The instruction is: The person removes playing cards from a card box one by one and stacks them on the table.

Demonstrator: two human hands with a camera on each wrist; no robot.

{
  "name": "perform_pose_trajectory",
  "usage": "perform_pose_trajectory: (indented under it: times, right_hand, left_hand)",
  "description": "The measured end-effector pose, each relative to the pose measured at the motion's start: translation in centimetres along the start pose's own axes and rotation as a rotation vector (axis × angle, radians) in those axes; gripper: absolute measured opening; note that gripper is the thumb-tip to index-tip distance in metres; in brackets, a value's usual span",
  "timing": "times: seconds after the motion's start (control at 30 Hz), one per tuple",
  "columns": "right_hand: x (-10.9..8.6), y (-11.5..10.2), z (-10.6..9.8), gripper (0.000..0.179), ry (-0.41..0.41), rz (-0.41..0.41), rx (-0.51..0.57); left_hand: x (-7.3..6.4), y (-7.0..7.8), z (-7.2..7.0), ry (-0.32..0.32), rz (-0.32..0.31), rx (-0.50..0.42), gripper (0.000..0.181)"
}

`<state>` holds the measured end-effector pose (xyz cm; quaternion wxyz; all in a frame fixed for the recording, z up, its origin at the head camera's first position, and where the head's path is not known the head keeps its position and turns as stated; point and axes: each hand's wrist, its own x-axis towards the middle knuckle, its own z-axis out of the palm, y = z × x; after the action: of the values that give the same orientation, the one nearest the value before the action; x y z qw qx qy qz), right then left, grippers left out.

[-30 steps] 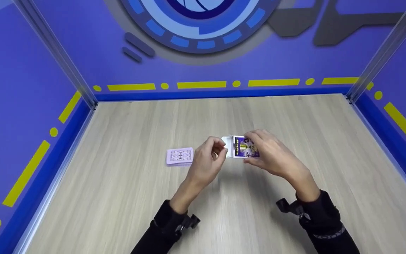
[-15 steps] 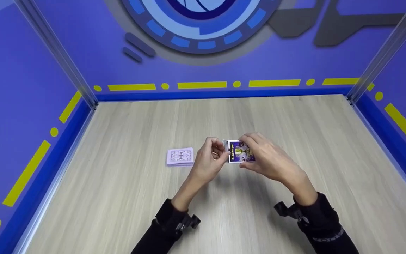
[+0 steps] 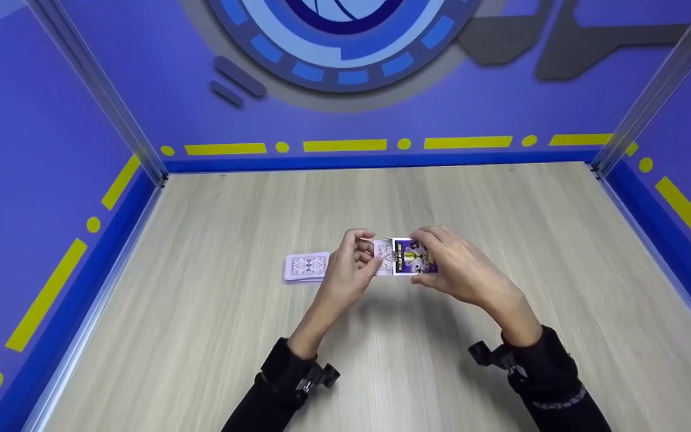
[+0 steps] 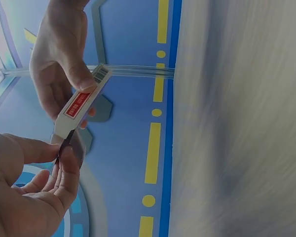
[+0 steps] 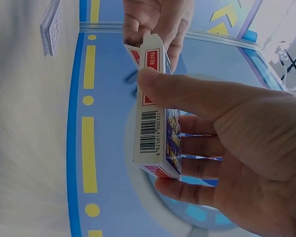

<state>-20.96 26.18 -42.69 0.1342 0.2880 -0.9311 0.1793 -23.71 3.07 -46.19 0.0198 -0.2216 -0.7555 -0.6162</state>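
Note:
My right hand (image 3: 462,264) grips a small purple-and-white playing-card box (image 3: 412,257) by its long edges, its open end facing left. In the right wrist view the thumb presses the narrow side of the box (image 5: 149,126), above a barcode, with the fingers behind. Light purple playing cards (image 3: 385,258) stick partly out of the open end. My left hand (image 3: 348,264) pinches these cards between thumb and fingers, as the left wrist view also shows. Left of it a stack of playing cards (image 3: 307,266) lies on the table, back side up, its right edge hidden by the left hand.
The wood-grain table (image 3: 231,360) extends around both hands. A blue-purple wall (image 3: 141,72) with yellow marks closes off the back, with side walls left and right. Both wrists wear black bands with small cameras (image 3: 321,376).
The left hand first was at the box's white flap, then closed in on the open end. Now it has drawn cards partly out to the left. The stack on the table stays put.

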Motion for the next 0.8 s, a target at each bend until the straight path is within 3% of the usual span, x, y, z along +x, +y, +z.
perform_pose_trajectory:
  times: [0.17, 0.27, 0.47, 0.57, 0.63, 0.8]
  right_hand:
    - [0.0, 0.4, -0.2, 0.072, 0.006, 0.020, 0.008]
    - [0.0, 0.6, -0.3, 0.072, 0.007, 0.028, 0.015]
    - [0.0, 0.6, -0.3, 0.073, 0.003, 0.032, 0.011]
    - [-0.1, 0.5, -0.2, 0.073, 0.001, 0.033, 0.008]
    - [-0.1, 0.5, -0.1, 0.072, -0.002, 0.034, 0.010]
    - [-0.1, 0.5, 0.0, 0.073, -0.003, 0.029, 0.011]
  left_hand:
    - [0.1, 0.1, -1.0, 0.032, 0.070, 0.158, 0.047]
    - [0.1, 0.2, -1.5, 0.040, 0.073, 0.246, 0.047]
    - [-0.1, 0.7, -2.2, -0.057, 0.052, 0.383, 0.050]
    - [-0.3, 0.8, -2.4, -0.110, 0.102, 0.505, 0.068]
    - [-0.3, 0.8, -2.4, -0.117, 0.167, 0.596, 0.075]
    - [-0.4, 0.6, -2.3, -0.132, 0.245, 0.704, 0.074]
